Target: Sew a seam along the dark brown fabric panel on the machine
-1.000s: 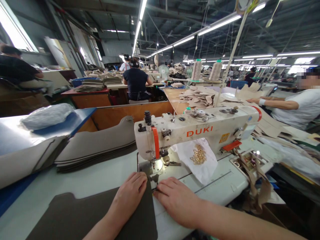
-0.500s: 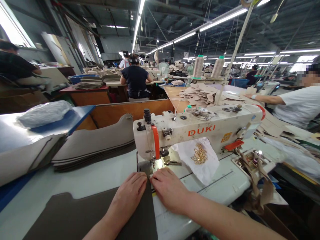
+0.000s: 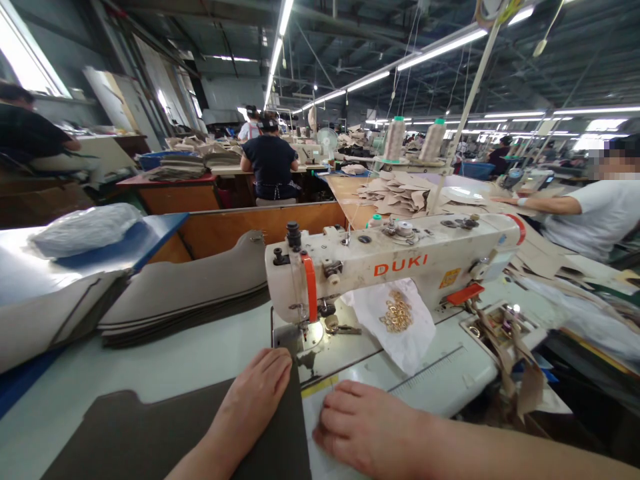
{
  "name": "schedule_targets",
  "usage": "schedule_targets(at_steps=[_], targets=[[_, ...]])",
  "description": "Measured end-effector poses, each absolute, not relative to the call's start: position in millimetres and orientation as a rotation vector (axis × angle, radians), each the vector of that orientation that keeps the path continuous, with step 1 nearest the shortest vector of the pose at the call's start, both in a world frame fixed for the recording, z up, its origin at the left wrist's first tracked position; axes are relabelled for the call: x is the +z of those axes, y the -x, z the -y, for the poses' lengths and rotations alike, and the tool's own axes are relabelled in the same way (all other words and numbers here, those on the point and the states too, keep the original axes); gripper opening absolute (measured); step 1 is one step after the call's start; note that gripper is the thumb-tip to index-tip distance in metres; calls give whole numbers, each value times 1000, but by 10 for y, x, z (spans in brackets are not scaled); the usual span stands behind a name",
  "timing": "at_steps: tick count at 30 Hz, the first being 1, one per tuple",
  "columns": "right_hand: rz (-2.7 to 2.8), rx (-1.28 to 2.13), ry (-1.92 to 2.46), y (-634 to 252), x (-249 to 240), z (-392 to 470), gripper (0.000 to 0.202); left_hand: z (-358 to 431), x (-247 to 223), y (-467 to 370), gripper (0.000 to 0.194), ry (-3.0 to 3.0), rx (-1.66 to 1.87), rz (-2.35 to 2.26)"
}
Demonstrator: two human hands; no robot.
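Observation:
A dark grey-brown fabric panel (image 3: 165,420) lies flat on the machine table, its right edge running toward the needle area. My left hand (image 3: 260,387) rests on the panel's upper right corner, fingers pressed together and closed on it. My right hand (image 3: 367,423) is on the table just right of that edge, apart from the panel. Its fingers are curled, and whatever they may hold is hidden beneath them. The white DUKI sewing machine (image 3: 395,263) stands ahead, its lit needle plate (image 3: 313,333) just beyond my left fingertips.
Gold metal rings (image 3: 397,312) lie on a white sheet (image 3: 420,340) under the machine arm. Stacked panels (image 3: 185,293) are at left. A parts tray (image 3: 503,323) with hanging fabric strips is at right. Co-workers sit ahead (image 3: 270,160) and at right (image 3: 590,213).
My right hand has drawn back from the needle area, down and to the right, off the panel's corner. My left hand stays at the corner. The view has shifted slightly.

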State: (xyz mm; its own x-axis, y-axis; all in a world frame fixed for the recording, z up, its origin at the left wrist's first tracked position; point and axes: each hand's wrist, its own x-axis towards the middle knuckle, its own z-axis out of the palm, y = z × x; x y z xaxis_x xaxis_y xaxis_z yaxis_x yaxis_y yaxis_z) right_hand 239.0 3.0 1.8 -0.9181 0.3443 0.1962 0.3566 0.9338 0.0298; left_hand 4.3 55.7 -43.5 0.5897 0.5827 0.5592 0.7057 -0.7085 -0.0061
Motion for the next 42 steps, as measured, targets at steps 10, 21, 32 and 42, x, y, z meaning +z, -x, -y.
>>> schedule_targets(at_steps=[10,21,32,42], targets=[[2581,-61,820,-1950,-266,-137,19,-570,-417,-32,30,2591,-755,996],[2512,-13,866,-1885,-430,-189,15,-584,-387,-33,32,2530,-742,875],[2668,-26,737,-1918,-391,-239,14,-557,-330,-82,44,2428,-680,829],[2643,12,758,-1911,-414,-227,16,-589,-361,-53,43,2483,-699,838]])
